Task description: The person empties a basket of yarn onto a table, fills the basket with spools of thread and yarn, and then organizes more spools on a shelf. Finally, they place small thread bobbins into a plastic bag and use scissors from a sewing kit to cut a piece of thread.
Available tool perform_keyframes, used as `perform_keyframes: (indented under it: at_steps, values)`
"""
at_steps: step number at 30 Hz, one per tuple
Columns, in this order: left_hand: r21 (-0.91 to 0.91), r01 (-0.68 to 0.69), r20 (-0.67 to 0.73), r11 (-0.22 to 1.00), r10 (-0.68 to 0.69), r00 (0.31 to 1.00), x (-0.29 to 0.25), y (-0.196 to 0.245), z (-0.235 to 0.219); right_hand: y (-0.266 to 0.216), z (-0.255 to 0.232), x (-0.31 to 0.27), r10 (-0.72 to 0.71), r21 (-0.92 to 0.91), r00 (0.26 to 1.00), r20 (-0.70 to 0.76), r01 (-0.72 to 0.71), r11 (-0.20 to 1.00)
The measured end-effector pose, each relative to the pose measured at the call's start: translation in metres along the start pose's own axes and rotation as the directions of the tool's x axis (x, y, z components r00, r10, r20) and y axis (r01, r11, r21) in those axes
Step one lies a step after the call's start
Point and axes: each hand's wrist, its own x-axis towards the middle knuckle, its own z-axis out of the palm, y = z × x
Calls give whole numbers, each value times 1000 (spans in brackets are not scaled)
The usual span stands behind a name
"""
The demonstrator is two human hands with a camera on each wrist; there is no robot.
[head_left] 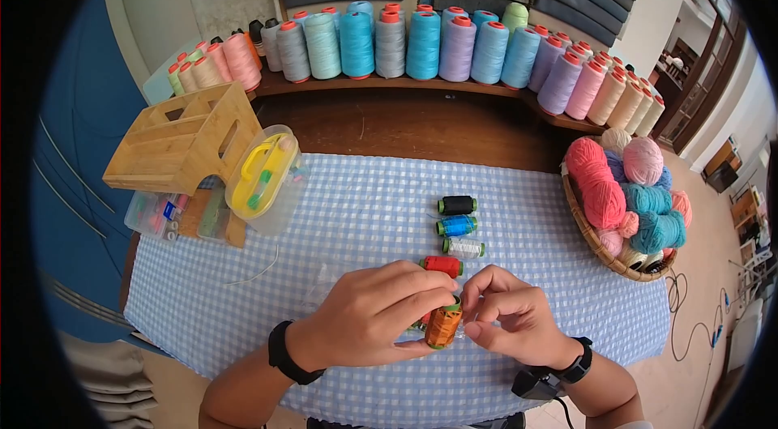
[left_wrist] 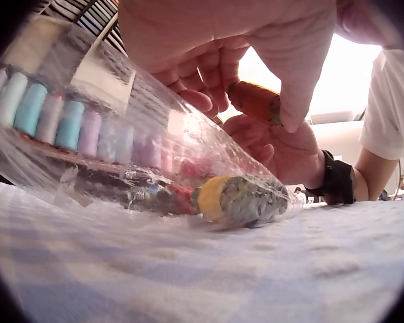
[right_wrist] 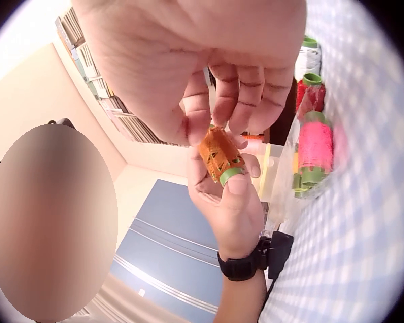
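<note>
My left hand (head_left: pixel 369 315) grips a small spool of orange thread (head_left: pixel 443 327) by its green ends, tilted above the tablecloth. At the spool's side, my right hand (head_left: pixel 519 320) has curled fingers, thumb and fingertips pinched close against the orange thread (right_wrist: pixel 219 149); the strand itself is too fine to make out. Under the hands lies a clear plastic bag (left_wrist: pixel 131 114) with a yellow spool (left_wrist: pixel 214 196) and a pink spool (right_wrist: pixel 315 148) in it. Beyond the hands, small spools form a column: red (head_left: pixel 442 265), white (head_left: pixel 463 247), blue (head_left: pixel 456 225) and black (head_left: pixel 457 204).
A wicker basket (head_left: pixel 604 255) of yarn balls stands at the right. On the left are a wooden organiser (head_left: pixel 174 133) and a clear box with a yellow lid (head_left: pixel 263 170). Large thread cones (head_left: pixel 356 44) line a raised shelf at the back. Blue-checked cloth (head_left: pixel 365 186) covers the table.
</note>
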Motion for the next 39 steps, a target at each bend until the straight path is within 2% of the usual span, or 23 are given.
perform_keyframes:
  at_steps: [2, 4, 7, 11, 15, 20, 23, 25, 28, 29, 31, 35, 39]
  values:
    - [7, 10, 6, 1000, -10, 1000, 0, 0, 0, -2, -3, 0, 21, -5, 999, 32, -21, 1000]
    - [6, 4, 14, 1000, -4, 1000, 1, 0, 0, -5, -5, 0, 89, 114, 994, 60, -95, 989]
    - [0, -3, 26, 1000, 3, 1000, 1, -1, -1, -3, -10, 2, 50, 211, 993, 107, -71, 975]
    - [-10, 1, 17, 1000, 0, 1000, 0, 0, 0, -5, -13, 3, 82, 232, 989, 125, -110, 967]
    - [-8, 4, 28, 1000, -4, 1000, 0, 1, -3, -3, -15, 3, 30, 223, 992, 122, -57, 973]
    - [28, 34, -76, 999, -32, 997, 1, -1, -2, -6, -13, 3, -15, 238, 993, 115, -13, 971]
    - [48, 41, -90, 998, -36, 995, 2, -1, -3, -6, -12, 1, -12, 287, 992, 122, -23, 958]
    - [54, 48, -93, 997, -43, 995, 1, -2, -3, -3, -13, -1, -4, 366, 980, 201, -71, 928]
    - [66, 51, -99, 997, -44, 994, 1, -3, -4, 1, -13, -1, -11, 298, 976, 219, -57, 953]
    - [73, 44, -102, 996, -37, 994, 1, -3, -4, 0, -12, -1, -11, 298, 976, 219, -57, 953]
    - [66, 41, -105, 997, -33, 994, 1, -3, -4, -3, -9, -2, 81, 298, 981, 175, -131, 945]
    - [26, 40, -77, 999, -38, 996, 2, -1, -4, -3, -9, -2, 90, 282, 987, 135, -125, 951]
    - [16, 36, -54, 999, -36, 998, 2, 0, -5, -3, -6, -2, 92, 345, 987, 131, -132, 929]
